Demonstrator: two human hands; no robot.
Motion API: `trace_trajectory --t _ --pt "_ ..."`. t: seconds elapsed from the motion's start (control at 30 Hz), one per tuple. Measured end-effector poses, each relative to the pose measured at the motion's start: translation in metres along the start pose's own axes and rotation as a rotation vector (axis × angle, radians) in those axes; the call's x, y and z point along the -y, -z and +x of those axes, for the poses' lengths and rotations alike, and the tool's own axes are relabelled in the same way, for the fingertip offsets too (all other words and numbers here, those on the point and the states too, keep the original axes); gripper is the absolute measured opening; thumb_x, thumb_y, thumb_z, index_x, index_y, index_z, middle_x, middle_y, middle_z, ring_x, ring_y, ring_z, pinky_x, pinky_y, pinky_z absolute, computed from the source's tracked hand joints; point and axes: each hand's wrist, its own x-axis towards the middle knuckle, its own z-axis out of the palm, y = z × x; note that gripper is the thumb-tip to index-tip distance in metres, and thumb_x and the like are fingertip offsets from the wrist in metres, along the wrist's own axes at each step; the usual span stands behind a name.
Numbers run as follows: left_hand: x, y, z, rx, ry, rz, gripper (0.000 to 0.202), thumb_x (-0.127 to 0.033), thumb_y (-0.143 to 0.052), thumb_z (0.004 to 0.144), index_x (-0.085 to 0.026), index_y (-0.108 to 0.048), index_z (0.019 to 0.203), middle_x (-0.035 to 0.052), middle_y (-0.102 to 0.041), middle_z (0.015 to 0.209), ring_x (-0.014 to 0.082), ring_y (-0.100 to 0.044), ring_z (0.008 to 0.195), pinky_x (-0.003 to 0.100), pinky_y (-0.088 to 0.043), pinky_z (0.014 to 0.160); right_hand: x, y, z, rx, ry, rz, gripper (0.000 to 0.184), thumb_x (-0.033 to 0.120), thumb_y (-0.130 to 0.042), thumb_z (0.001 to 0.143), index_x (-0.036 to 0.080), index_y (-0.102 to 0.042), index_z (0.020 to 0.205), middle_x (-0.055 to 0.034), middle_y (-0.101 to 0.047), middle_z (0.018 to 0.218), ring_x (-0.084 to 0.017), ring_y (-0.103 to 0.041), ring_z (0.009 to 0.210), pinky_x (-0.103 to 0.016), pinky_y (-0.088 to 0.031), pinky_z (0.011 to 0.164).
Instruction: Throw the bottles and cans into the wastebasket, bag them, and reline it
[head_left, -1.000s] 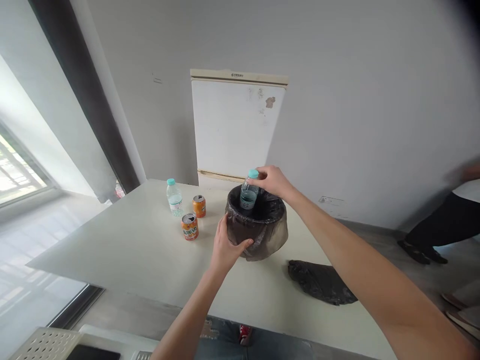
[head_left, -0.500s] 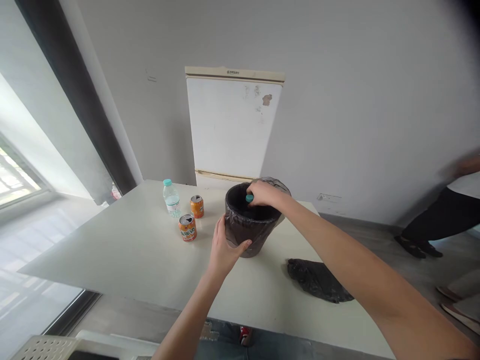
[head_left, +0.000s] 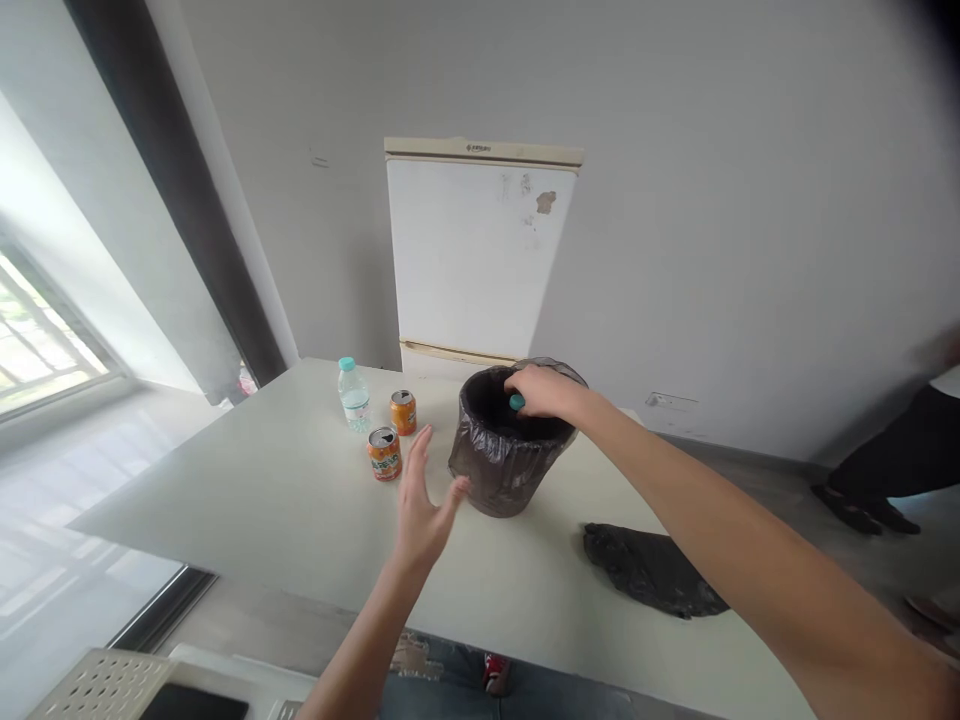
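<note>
A small trash bin (head_left: 499,470) lined with a dark plastic bag stands on the table. My right hand (head_left: 544,390) reaches into its mouth, fingers closed around the top of a bottle whose teal cap (head_left: 517,401) shows; the rest of it is hidden inside. Left of the bin, my left hand (head_left: 421,520) is open, fingers and thumb spread, apart from the liner. Just beyond those fingers stand an orange drink can (head_left: 385,456) and a second orange can (head_left: 403,413), both opened. Behind them is an upright clear plastic bottle (head_left: 354,396) with a turquoise cap.
A crumpled black plastic bag (head_left: 652,570) lies on the table (head_left: 247,480) under my right forearm. A white refrigerator (head_left: 480,250) stands behind the table. At the right edge another person's legs (head_left: 885,460) show. A perforated cream-coloured item (head_left: 97,685) is at bottom left.
My left hand has let go of the bin's side and moved left, toward the cans. My right hand stays in the bin's mouth with the bottle. The view has shifted slightly.
</note>
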Motion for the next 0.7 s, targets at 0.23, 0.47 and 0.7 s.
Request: trace_trajectory --t 0.23,0.47,0.7 --pt "0.056 0.063 0.040 -0.622 0.147 0.274 0.018 -0.029 -0.056 0.099 -0.020 -0.067 0.110 0.0095 -0.065 0.113 0.0216 -0.067 0.102 0.033 -0.056 0.083 -0.004 0.007 -0.015 -0.133 0.014 0.035 0.036 0.033 -0.081 0.078 0.023 -0.073 0.111 -0.0086 -0.074 0.116 -0.028 -0.069 0.105 -0.031 -0.049 0.076" --pt "0.125 0.100 0.142 -0.445 0.447 0.432 0.058 -0.040 -0.075 0.086 -0.017 -0.052 0.135 0.0179 -0.056 0.144 0.0299 -0.058 0.132 0.043 -0.047 0.109 0.016 0.024 -0.049 -0.456 -0.063 0.120 0.029 0.030 -0.063 0.096 0.019 -0.069 0.121 -0.0122 -0.071 0.116 -0.029 -0.064 0.112 -0.037 -0.052 0.087" --pt "0.151 0.086 0.170 -0.283 0.537 0.419 0.064 -0.036 -0.085 0.074 -0.013 -0.057 0.127 0.0200 -0.068 0.130 0.0361 -0.062 0.126 0.046 -0.051 0.103 0.027 0.026 -0.079 -0.574 -0.056 0.197 0.017 0.027 -0.059 0.098 0.022 -0.071 0.109 -0.0085 -0.073 0.105 -0.026 -0.065 0.102 -0.036 -0.051 0.081"
